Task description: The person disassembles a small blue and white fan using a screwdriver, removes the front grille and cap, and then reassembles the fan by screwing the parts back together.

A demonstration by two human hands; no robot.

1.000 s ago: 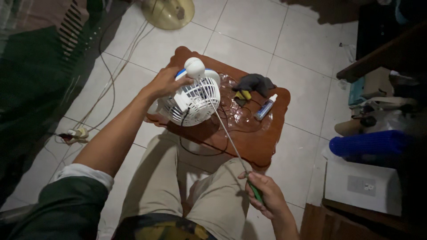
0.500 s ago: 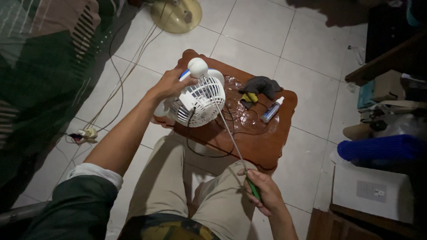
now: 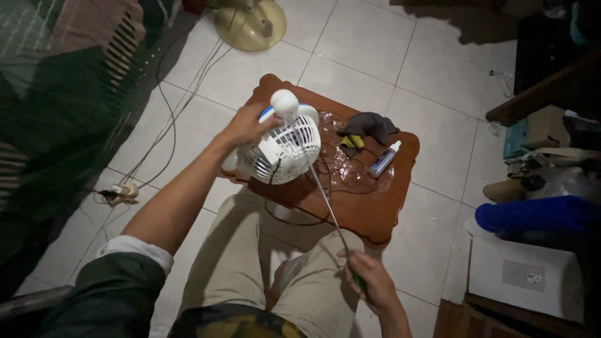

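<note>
My left hand [image 3: 247, 126] grips the back of a small white fan [image 3: 283, 149] with a grille, holding it tilted over a low wooden table [image 3: 369, 213]. My right hand [image 3: 369, 285] is closed on the green handle of a long thin screwdriver [image 3: 328, 213]. Its shaft runs up to the fan's grille, and its tip touches the lower right of the grille. A round white knob or base [image 3: 285, 102] sticks up behind the fan.
On the table lie a dark cloth [image 3: 370, 125], a yellow object [image 3: 352, 143], a small spray bottle [image 3: 384, 159] and a clear plastic sheet. Cables and a plug [image 3: 122, 191] trail on the tiled floor left. A round fan base [image 3: 250, 24] stands beyond. Boxes and a blue basket [image 3: 532, 216] crowd the right.
The view has shifted slightly and the fan sits a little lower in the picture. Both hands keep their grips, and the screwdriver still reaches the grille.
</note>
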